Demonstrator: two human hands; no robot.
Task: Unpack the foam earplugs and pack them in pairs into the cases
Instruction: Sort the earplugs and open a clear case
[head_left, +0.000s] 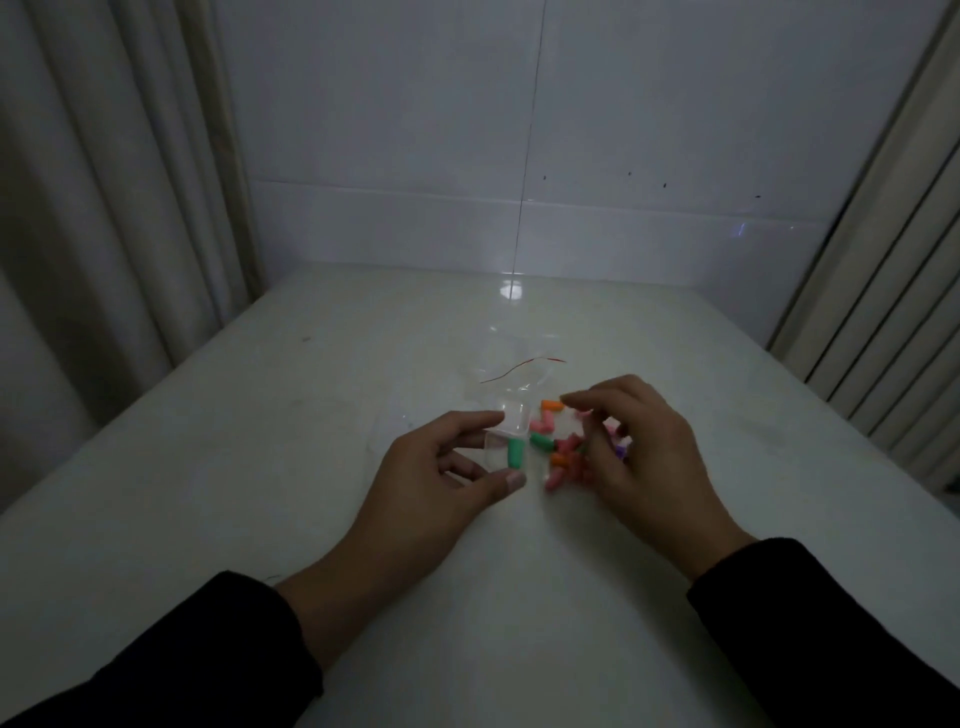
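A small clear plastic case (501, 441) stands open on the white table, pinched between the thumb and forefinger of my left hand (441, 478). One green earplug (515, 453) lies inside it. Just right of the case is a loose heap of foam earplugs (558, 447) in pink, orange, green and purple. My right hand (639, 447) hovers curled over the right side of that heap, fingertips down among the plugs. Whether a plug is pinched in its fingers is hidden.
An empty clear plastic bag (511, 374) with a red seal strip lies crumpled just behind the case. The white table (311, 415) ends at a tiled wall behind. Curtains hang on the left and on the right.
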